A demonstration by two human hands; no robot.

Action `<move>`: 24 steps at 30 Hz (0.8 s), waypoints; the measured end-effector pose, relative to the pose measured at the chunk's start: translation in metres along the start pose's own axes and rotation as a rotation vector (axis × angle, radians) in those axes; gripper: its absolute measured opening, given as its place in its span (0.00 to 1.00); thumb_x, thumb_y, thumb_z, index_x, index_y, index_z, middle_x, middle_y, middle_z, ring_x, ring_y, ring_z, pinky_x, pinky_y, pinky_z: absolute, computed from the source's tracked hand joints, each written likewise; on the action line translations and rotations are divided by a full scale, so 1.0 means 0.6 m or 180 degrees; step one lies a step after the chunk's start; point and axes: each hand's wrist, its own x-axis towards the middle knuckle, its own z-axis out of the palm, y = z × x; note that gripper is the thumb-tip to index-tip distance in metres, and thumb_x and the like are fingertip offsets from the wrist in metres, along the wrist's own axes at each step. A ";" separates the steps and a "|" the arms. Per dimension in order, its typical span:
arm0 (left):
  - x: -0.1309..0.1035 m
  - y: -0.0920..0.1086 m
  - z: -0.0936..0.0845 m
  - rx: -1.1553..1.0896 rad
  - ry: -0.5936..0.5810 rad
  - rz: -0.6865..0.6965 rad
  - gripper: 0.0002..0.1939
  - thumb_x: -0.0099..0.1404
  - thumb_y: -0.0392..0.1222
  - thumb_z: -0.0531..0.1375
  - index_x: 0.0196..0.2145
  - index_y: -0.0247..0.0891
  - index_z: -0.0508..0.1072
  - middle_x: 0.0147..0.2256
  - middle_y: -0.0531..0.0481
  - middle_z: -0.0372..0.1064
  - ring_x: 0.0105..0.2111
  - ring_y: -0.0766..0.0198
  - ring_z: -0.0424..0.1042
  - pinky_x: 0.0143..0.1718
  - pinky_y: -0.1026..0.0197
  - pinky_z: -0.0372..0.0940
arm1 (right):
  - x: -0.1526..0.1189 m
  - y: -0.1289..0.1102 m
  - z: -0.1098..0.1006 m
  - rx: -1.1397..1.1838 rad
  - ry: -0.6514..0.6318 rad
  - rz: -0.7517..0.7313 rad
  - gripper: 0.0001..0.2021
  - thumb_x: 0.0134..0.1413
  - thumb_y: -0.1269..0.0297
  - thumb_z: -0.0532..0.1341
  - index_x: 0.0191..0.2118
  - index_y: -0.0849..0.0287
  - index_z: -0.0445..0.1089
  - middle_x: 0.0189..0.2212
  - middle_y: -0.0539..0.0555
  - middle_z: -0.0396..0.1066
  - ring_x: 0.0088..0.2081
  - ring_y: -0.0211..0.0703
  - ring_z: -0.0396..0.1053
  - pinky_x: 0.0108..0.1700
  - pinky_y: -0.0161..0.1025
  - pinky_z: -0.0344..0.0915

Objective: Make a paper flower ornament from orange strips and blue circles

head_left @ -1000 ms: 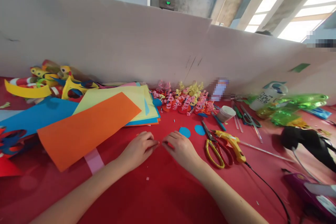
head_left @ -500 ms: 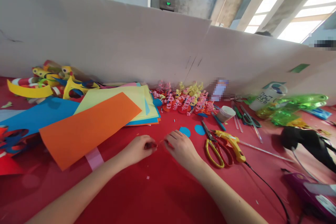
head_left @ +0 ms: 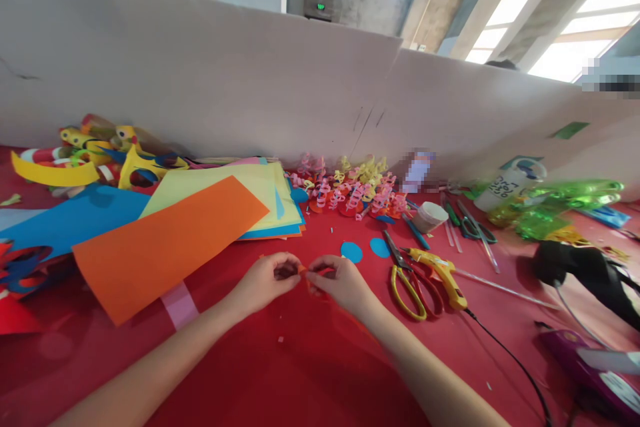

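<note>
Between the fingertips of both hands is a small orange piece [head_left: 303,269], mostly hidden. My left hand [head_left: 273,278] pinches it from the left, thumb and fingers together. From the right, my right hand [head_left: 336,280] closes its fingertips on the same piece. Thin orange edges show beneath the right hand, though their shape is unclear. Two blue paper circles [head_left: 351,252] lie just beyond the right hand. A large orange sheet [head_left: 170,247] rests on stacked yellow and blue sheets left of my hands.
Scissors [head_left: 411,290] and a yellow glue gun [head_left: 443,273] lie to the right. Curly pink and yellow paper pieces [head_left: 355,193] stand near the white partition [head_left: 250,80]. A white tub [head_left: 431,215], a bottle [head_left: 505,187] and a purple tool [head_left: 590,367] are farther right.
Both hands have turned slightly and their fingertips have come closer together. The orange piece now shows between them. The right hand's fingers have curled into a pinch.
</note>
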 end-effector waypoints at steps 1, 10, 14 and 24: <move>-0.001 0.002 0.002 -0.0079 0.0023 0.0023 0.08 0.51 0.37 0.58 0.32 0.36 0.69 0.31 0.49 0.72 0.33 0.62 0.72 0.38 0.59 0.65 | 0.001 -0.002 0.000 0.0175 -0.0002 0.0069 0.10 0.40 0.58 0.63 0.25 0.59 0.66 0.17 0.47 0.67 0.19 0.35 0.64 0.23 0.33 0.61; -0.007 0.012 0.010 -0.0682 0.0140 -0.0095 0.08 0.50 0.38 0.61 0.31 0.36 0.71 0.31 0.49 0.74 0.34 0.60 0.73 0.40 0.58 0.65 | -0.001 -0.012 0.004 0.0297 0.0297 -0.0163 0.10 0.38 0.59 0.65 0.25 0.61 0.69 0.21 0.48 0.67 0.24 0.35 0.62 0.29 0.34 0.58; -0.009 0.012 0.017 -0.1400 0.0242 -0.0299 0.11 0.47 0.37 0.65 0.32 0.37 0.72 0.31 0.51 0.74 0.34 0.63 0.72 0.41 0.61 0.63 | 0.000 -0.003 0.009 -0.0065 0.0772 -0.0401 0.10 0.40 0.59 0.63 0.27 0.61 0.72 0.23 0.50 0.66 0.26 0.36 0.58 0.29 0.35 0.55; -0.016 0.015 0.025 -0.2208 0.0245 -0.0561 0.12 0.47 0.39 0.68 0.31 0.36 0.74 0.30 0.52 0.72 0.33 0.68 0.70 0.37 0.67 0.62 | -0.003 -0.003 0.019 -0.0142 0.1033 -0.0770 0.07 0.43 0.61 0.61 0.28 0.59 0.68 0.24 0.49 0.62 0.27 0.38 0.59 0.30 0.36 0.57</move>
